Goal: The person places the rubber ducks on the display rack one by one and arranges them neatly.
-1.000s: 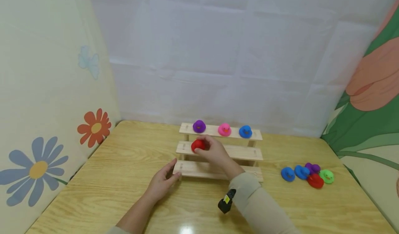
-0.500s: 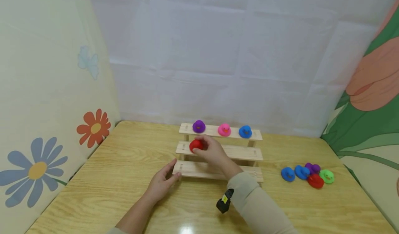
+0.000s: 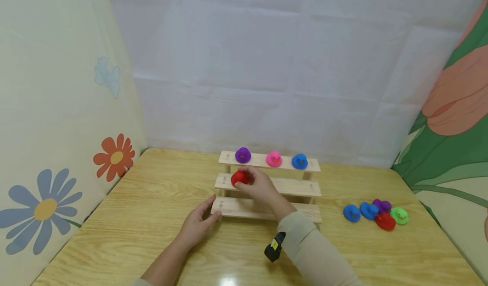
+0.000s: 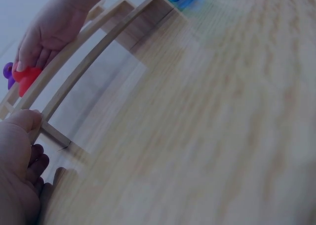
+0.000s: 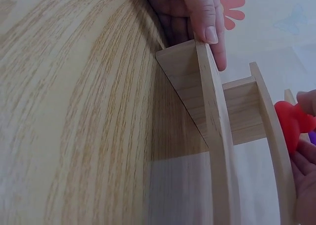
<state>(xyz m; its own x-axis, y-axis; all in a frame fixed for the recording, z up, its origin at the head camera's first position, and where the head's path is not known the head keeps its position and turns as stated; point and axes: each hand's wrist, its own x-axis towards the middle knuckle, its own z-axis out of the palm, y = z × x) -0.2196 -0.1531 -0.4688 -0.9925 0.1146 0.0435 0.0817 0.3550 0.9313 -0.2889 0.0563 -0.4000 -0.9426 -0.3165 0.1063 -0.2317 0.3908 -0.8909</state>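
Note:
A wooden three-tier display shelf [image 3: 297, 187] stands on the table. On the left part of its middle tier is a red rubber duck [image 3: 239, 178], which my right hand [image 3: 261, 188] pinches between thumb and fingers. The right wrist view shows this red duck [image 5: 291, 123] against the tier's board. My left hand [image 3: 198, 224] holds the left end of the bottom tier, its thumb on the front edge in the right wrist view. Along the top tier sit a purple duck [image 3: 242, 155], a pink duck [image 3: 274, 159] and a blue duck [image 3: 300, 161].
Right of the shelf, several loose ducks lie grouped on the wooden table [image 3: 152, 192]: blue ones [image 3: 352, 213], a purple one [image 3: 382, 205], a red one [image 3: 386, 221] and a green one [image 3: 399, 215]. A white cloth [image 3: 248, 65] hangs behind.
My right hand and the red duck have shifted slightly left along the middle tier, then stayed nearly still. The left hand keeps its place at the shelf's end.

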